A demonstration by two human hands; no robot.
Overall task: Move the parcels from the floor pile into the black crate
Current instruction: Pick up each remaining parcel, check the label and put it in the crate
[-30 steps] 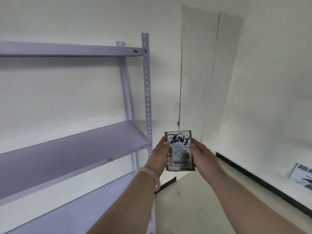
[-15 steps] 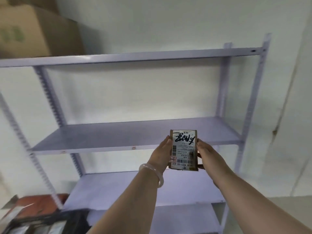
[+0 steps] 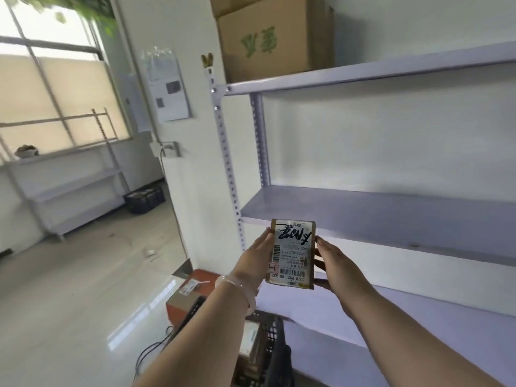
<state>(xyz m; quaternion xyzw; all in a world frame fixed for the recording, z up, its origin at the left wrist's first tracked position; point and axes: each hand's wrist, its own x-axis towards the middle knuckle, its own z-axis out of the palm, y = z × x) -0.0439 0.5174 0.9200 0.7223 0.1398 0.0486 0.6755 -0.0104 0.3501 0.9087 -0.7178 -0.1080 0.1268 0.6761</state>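
Observation:
A small brown cardboard parcel [image 3: 291,254] with a white shipping label and black scrawl is held upright at chest height in front of the metal shelving. My left hand [image 3: 255,254] grips its left edge and my right hand [image 3: 333,265] grips its right edge, fingers behind it. Below my arms a black mesh crate [image 3: 272,339] shows part of its rim, with parcels inside, mostly hidden by my left forearm. An orange-brown box [image 3: 192,291] with a label lies on the floor beside it.
Pale purple metal shelving [image 3: 391,216] fills the right side, with a large cardboard box [image 3: 268,37] on its top shelf. A second black crate [image 3: 145,198] sits far left by another shelf unit [image 3: 72,188]. Cables trail on the glossy floor [image 3: 69,303].
The view has swung left from the room's corner along the shelving to the window side. Both hands still hold the parcel the same way, and the crate and the orange box have come into sight.

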